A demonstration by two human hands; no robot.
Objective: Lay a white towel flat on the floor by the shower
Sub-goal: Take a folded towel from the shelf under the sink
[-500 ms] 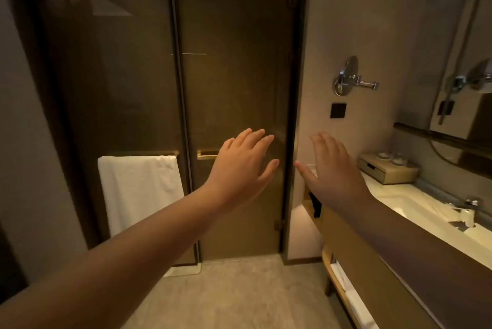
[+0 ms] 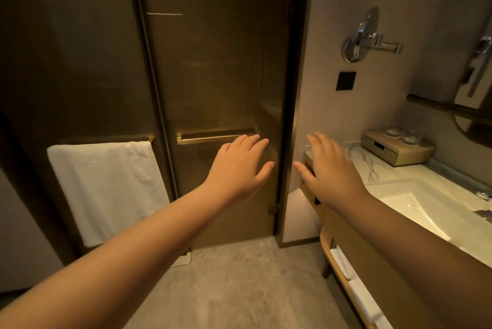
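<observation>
Here, two bare forearms are reaching forward from the lower corners, each ending in one flat, open hand. The left hand (image 2: 239,168) is hovering palm-down with fingers spread and holding nothing; the right hand (image 2: 331,171) is doing the same just beside it, a narrow gap separating the two thumbs. Below them, the floor (image 2: 239,288) is showing a pale, mottled stone surface. To the right, one long counter (image 2: 394,168) with a veined marble top is carrying one white rectangular sink (image 2: 415,211), and folded white linens (image 2: 356,294) are lying on the wooden shelf underneath. Farther back on the counter, one small tan box (image 2: 396,151) with a drawer slot is bearing what look like two upturned glasses. Beyond the hands, one tinted glass door (image 2: 218,75) is standing shut in a dark metal frame, with one flat brass handle (image 2: 210,138) crossing it. Left of the door, one white towel (image 2: 106,190), soft and slightly creased, is hanging folded over a brass rail on the adjoining glass panel, well above the floor. On the far wall, one round chrome mirror (image 2: 364,35) on a jointed arm is projecting above one black square plate (image 2: 345,81).
</observation>
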